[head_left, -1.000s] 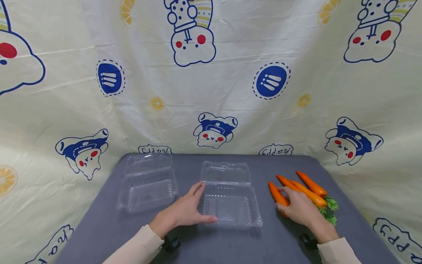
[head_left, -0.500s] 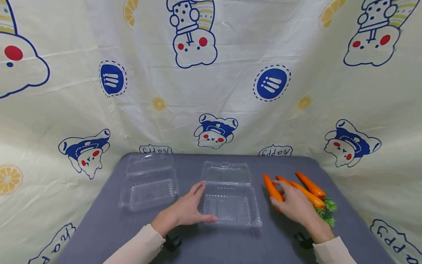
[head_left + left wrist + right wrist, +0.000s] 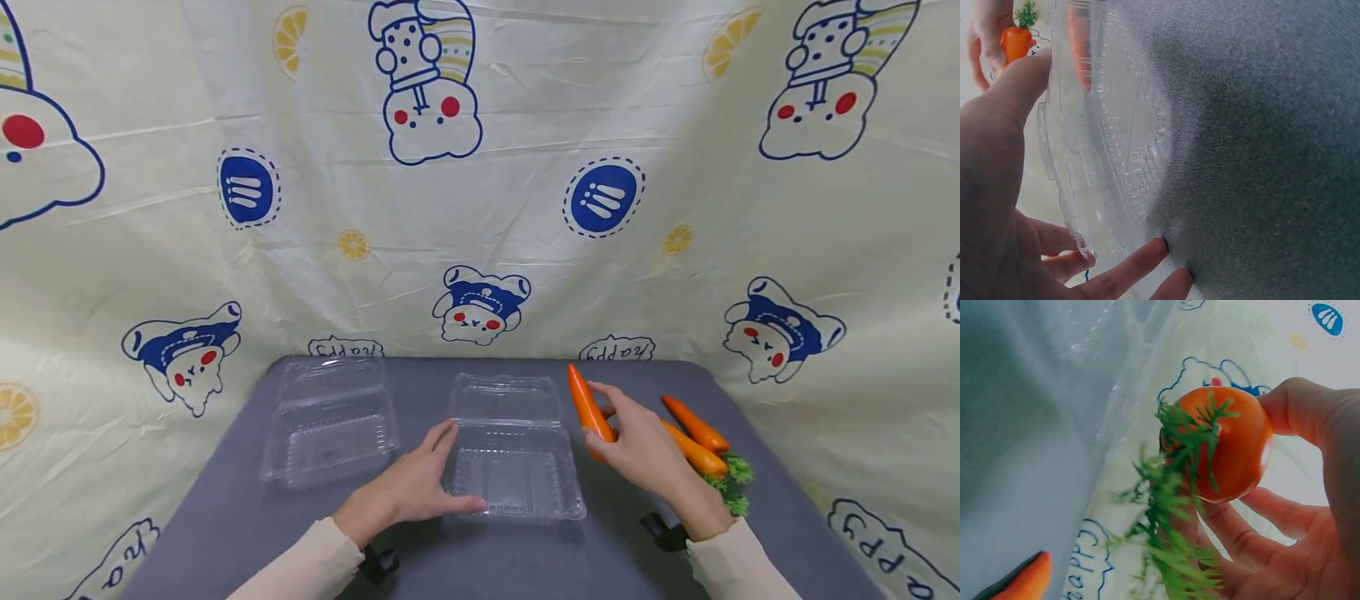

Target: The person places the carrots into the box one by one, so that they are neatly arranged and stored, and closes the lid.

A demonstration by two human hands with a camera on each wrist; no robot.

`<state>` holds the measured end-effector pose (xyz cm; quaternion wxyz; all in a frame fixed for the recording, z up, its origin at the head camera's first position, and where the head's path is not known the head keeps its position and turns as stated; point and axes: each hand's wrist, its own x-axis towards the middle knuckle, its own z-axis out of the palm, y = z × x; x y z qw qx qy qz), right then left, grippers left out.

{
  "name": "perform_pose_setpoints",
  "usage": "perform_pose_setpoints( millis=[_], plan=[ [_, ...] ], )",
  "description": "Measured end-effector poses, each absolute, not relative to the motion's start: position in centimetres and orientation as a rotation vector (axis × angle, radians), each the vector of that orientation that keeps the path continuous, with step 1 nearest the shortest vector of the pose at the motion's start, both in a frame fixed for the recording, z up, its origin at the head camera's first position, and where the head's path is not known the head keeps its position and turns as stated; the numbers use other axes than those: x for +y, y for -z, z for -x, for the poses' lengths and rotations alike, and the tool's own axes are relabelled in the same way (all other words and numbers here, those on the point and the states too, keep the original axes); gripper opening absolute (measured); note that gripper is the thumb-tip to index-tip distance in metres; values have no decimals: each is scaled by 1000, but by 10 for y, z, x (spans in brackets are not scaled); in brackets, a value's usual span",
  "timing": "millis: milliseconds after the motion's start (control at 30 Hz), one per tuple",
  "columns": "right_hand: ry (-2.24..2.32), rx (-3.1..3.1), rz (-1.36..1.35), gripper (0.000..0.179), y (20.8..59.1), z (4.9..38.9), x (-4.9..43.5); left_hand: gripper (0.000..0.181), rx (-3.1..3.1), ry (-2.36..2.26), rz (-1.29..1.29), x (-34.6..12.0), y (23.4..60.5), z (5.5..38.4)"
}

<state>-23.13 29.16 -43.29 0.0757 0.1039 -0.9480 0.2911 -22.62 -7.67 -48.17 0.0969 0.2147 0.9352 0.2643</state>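
My right hand (image 3: 641, 442) grips an orange carrot (image 3: 585, 402) between thumb and fingers, just right of the middle clear plastic clamshell box (image 3: 517, 473). In the right wrist view the carrot's thick end (image 3: 1241, 450) faces the camera, with green leafy tops (image 3: 1175, 531) hanging from it. The clamshell box stands with its lid folded back. At its left side my left hand (image 3: 408, 492) rests with fingers and thumb spread apart. The left wrist view has the thumb (image 3: 1029, 75) at the box's rim and some fingertips on the table.
A second clear clamshell box (image 3: 330, 442), lid also back, stands on the grey table (image 3: 510, 562) at the left. Right of my right hand lie an orange carrot (image 3: 693, 423) and another carrot (image 3: 701, 454), with green tops. A printed cloth (image 3: 510, 208) hangs behind.
My right hand has lifted one carrot from the group and carried it left toward the middle box. The left hand has stayed at the box's side.
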Motion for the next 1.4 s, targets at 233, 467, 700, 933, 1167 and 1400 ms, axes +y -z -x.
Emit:
perform_pose_setpoints(
  millis=[233,467,700,933,1167,1400],
  plan=[
    [-880,-2790,-414,77,424,237,271,133,2762,-780,-610,-78,482,227],
    [-963,-2808,-469,79,411,243,250,133,2752,-797,-610,-77,483,228],
    [-1022,-2821,-556,79,407,253,234,133,2747,-782,-616,-76,483,232],
    [-1111,-2872,-625,79,416,262,219,133,2726,-789,-602,-78,486,229],
    [-1144,-2937,-745,62,426,273,209,132,2734,-785,-618,-80,485,228],
    [-1041,-2999,-866,52,438,281,207,131,2741,-817,-640,-79,488,227]
  ],
)
